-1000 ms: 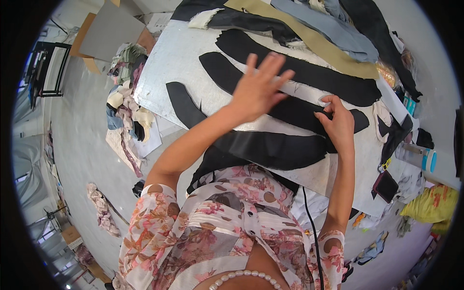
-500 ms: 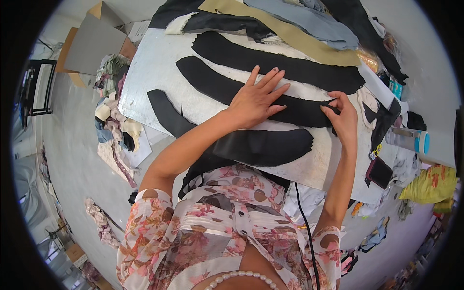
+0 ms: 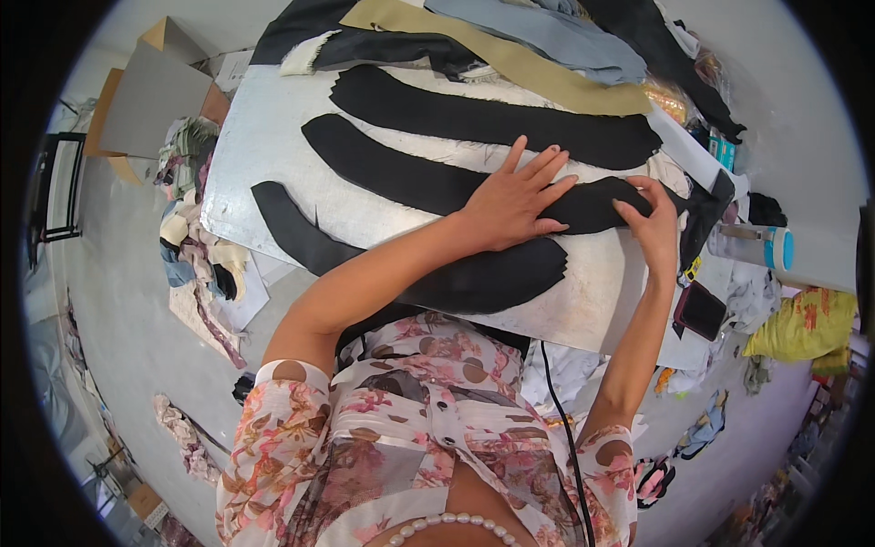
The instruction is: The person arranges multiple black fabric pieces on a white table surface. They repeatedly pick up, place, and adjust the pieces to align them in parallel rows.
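Three curved black fabric strips lie across a pale metal-topped table. My left hand [image 3: 519, 202] rests flat on the middle strip [image 3: 392, 173], its fingers spread toward the far strip [image 3: 492, 118]. At the middle strip's right end, my right hand [image 3: 656, 223] pinches the cloth between thumb and fingers. The near strip [image 3: 492, 281] has a jagged right end and passes under my left forearm. A small slit shows in its upper edge at the left. Part of the middle strip is hidden by my left hand.
Olive cloth [image 3: 510, 68] and grey-blue cloth [image 3: 547, 36] lie along the table's far side. To the right are a clear cup with a blue rim [image 3: 779, 248], a dark phone [image 3: 700, 310] and a yellow sack [image 3: 802, 326]. Fabric scraps [image 3: 196, 246] pile up at the left.
My left hand has slid right along the middle strip. My right hand has also moved right, and the strip's right end now reaches farther that way. The whole view has shifted slightly.
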